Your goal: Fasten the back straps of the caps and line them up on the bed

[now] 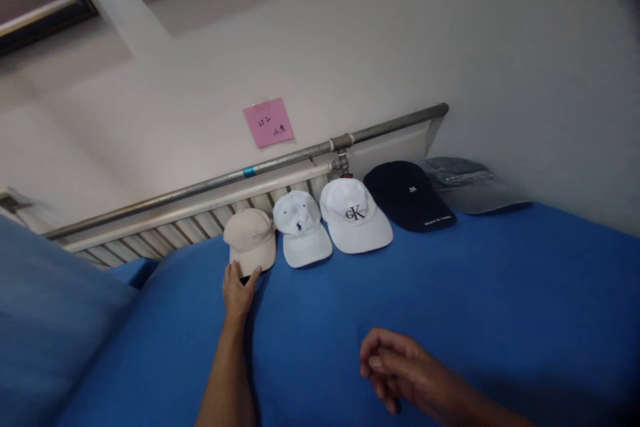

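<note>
My left hand (239,292) is at the brim of a beige baseball cap (249,232), its thumb and fingers spread to either side of the front edge. That cap is the leftmost in a row of several. Beside it sits a white cap with a small dark rider emblem (300,219), then a white cap with CK letters (354,217). A black cap (407,195) follows, and a grey cap (467,183) is at the right end. My right hand (395,367) hovers over the blue cloth, fingers loosely curled and apart, holding nothing.
The caps rest on a blue-covered surface (320,307) against the wall. Behind it run a white radiator (180,227) and a metal pipe (210,181) with a valve. A pink note (269,123) is stuck on the wall. Blue fabric (45,320) rises at the left.
</note>
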